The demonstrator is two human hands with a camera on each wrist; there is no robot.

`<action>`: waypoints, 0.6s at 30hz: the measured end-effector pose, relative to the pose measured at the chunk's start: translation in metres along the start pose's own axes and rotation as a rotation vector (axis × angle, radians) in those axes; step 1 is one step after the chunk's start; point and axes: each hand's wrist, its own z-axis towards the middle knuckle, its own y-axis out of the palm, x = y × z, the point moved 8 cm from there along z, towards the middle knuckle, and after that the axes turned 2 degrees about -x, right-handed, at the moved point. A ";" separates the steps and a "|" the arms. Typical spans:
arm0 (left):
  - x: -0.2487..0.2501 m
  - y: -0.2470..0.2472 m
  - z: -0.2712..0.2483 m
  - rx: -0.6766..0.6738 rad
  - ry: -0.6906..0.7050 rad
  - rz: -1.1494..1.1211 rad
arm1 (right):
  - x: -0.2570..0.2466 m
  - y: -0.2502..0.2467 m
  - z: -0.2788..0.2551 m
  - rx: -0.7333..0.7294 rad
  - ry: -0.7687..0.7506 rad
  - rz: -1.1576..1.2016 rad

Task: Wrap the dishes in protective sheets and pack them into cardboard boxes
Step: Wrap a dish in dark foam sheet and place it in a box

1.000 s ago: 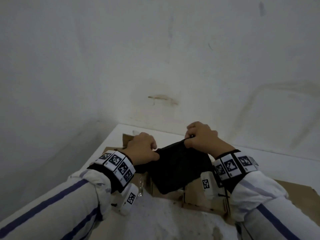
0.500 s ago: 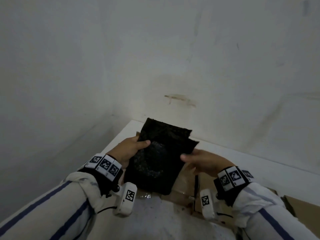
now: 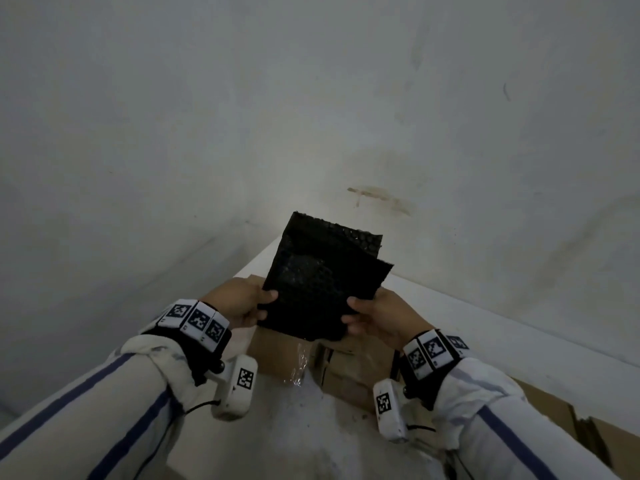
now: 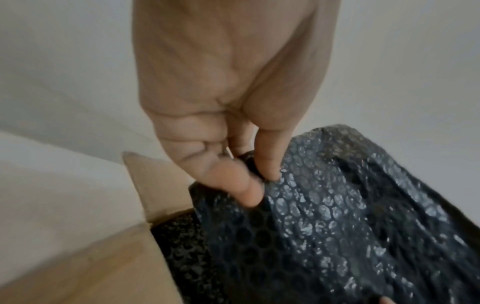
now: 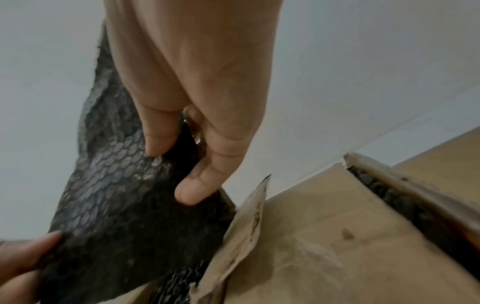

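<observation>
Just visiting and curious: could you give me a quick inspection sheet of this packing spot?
Surface: white ledge along the wall.
Job's things: black bubble-wrap sheet held up above an open cardboard box; more black wrap inside; no dish seen.
Clutter: clear plastic scrap on the box.
Grips: left hand and right hand pinch the sheet's lower edges.
Cables: thin black leads by the wrist cameras.
Surroundings: stained white wall.

Open air above and ahead of me up to the wall (image 3: 311, 116). Below, the black bubble sheet (image 3: 322, 282) I'm holding blocks the way down into the cardboard box (image 3: 277, 355), whose flaps (image 5: 244, 222) stand up just beside my right hand (image 3: 377, 317).
</observation>
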 end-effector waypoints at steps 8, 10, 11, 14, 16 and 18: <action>-0.005 -0.010 0.010 0.148 0.090 -0.437 | 0.006 0.016 0.011 0.132 -0.044 -0.039; -0.015 -0.011 0.011 0.169 0.044 -0.317 | 0.017 0.024 0.014 0.159 0.024 -0.161; -0.018 -0.011 0.012 0.165 0.030 -0.192 | 0.022 0.027 0.016 0.174 0.052 -0.245; -0.004 -0.014 0.008 0.161 0.147 0.382 | 0.026 0.036 0.022 0.208 0.085 -0.508; 0.006 -0.011 0.008 0.173 0.290 0.697 | 0.021 0.042 0.029 0.218 0.049 -0.850; 0.007 -0.010 0.018 0.181 0.395 0.904 | 0.015 0.050 0.034 0.239 0.034 -1.159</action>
